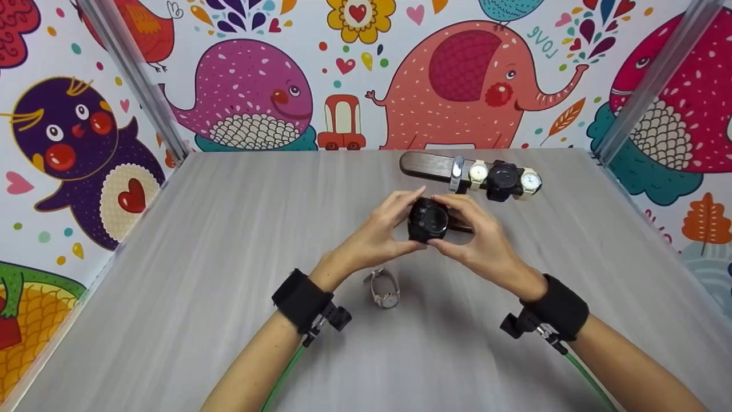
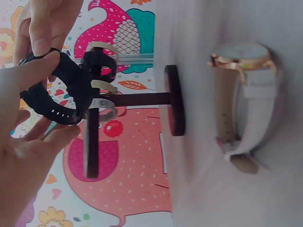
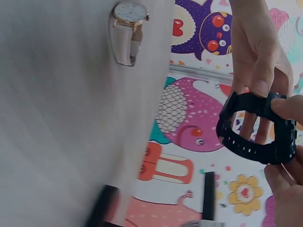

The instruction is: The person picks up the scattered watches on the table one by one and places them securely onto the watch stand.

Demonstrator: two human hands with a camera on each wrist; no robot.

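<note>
My left hand (image 1: 374, 234) and right hand (image 1: 486, 243) pinch a black watch (image 1: 429, 220) between them, thumbs below and fingers above in the head view. Its strap is closed in a loop, raised off the table as the left wrist view shows. A white-strapped watch (image 1: 388, 300) with a rose-gold case lies on its side on the table, nearer the body than the hands. Behind the hands stands a dark wooden watch stand (image 1: 423, 164). Along its bar hang a silver band (image 1: 457, 174), a pale gold watch (image 1: 478, 173), another black watch (image 1: 503, 176) and a white-faced watch (image 1: 530, 181).
The stand's dark base (image 2: 175, 101) rests on the grey wood-grain table (image 1: 229, 229), partly hidden by the right hand in the head view. Walls printed with cartoon animals enclose the back and sides, with metal posts (image 1: 143, 80) at the corners.
</note>
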